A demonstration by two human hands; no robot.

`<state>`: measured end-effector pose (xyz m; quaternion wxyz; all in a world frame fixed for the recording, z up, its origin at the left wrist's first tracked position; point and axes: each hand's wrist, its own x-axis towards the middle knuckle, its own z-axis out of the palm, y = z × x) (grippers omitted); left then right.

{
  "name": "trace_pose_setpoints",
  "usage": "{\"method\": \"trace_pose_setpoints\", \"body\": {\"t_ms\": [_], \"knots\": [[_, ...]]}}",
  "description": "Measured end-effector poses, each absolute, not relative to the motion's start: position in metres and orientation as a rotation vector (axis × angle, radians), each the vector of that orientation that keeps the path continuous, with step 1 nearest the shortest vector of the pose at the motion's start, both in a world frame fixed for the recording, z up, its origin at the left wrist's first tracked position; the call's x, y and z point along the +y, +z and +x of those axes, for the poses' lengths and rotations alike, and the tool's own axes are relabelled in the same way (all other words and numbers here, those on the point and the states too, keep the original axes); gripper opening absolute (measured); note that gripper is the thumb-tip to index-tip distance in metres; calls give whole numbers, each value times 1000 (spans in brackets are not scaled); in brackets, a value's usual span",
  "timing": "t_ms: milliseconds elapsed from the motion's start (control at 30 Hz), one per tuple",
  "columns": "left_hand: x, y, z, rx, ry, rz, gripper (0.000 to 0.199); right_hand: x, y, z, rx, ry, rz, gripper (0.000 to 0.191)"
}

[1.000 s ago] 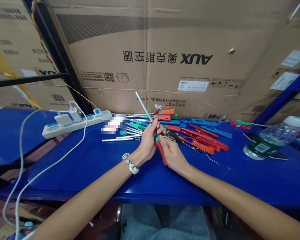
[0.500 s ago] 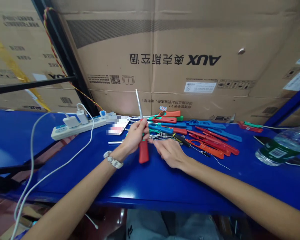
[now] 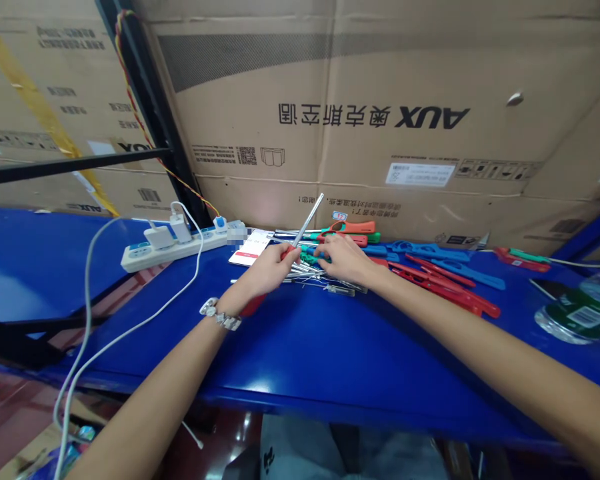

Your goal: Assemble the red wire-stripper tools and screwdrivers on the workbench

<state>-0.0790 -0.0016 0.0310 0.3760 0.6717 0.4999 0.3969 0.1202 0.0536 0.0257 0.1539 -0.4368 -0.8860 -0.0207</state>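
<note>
My left hand [image 3: 270, 268] is closed around a red long-nosed lighter [image 3: 253, 305]; its silver tube slants up to the right, and much of its handle is hidden under the hand. Over the middle of the pile, my right hand [image 3: 344, 259] has bent fingers, somewhat apart, with nothing visible held. Small green parts [image 3: 309, 256] lie by its fingertips. Silver metal tubes [image 3: 307, 272] are spread below and between both hands. Finished-looking red lighters [image 3: 353, 240] lie behind the right hand. Red handle shells [image 3: 445, 288] and blue handle shells [image 3: 430, 250] fan out to its right.
A white power strip [image 3: 145, 255] with plugs and trailing white cables stands at the left. Beside it lies a white card [image 3: 247, 257]. A plastic bottle [image 3: 580, 310] lies at the right. Cardboard [image 3: 330, 80] walls off the back of the blue table [image 3: 330, 360].
My right hand has moved up and forward over the pile, away from the lighter. My left hand has tilted the lighter, so its tube leans right instead of left. The view has shifted slightly.
</note>
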Motion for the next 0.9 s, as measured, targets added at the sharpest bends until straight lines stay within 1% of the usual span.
{"method": "trace_pose_setpoints", "body": {"t_ms": [167, 400, 500, 600, 767, 900], "knots": [[5, 35, -94, 1485, 1077, 2001, 28, 58, 29, 106, -2500, 16, -1238, 19], [9, 34, -105, 1525, 1086, 1970, 28, 72, 34, 76, -2604, -25, -1293, 27], [10, 32, -107, 1528, 1075, 1967, 29, 77, 35, 65, -2595, -29, -1354, 27], [12, 31, -109, 1515, 1083, 1947, 28, 84, 36, 57, -2584, -3, -1434, 25], [13, 28, -108, 1504, 1061, 1908, 29, 100, 42, 46, -2560, 125, -1565, 14], [12, 28, -108, 1498, 1059, 1934, 30, 104, 48, 45, -2526, 199, -1532, 12]]}}
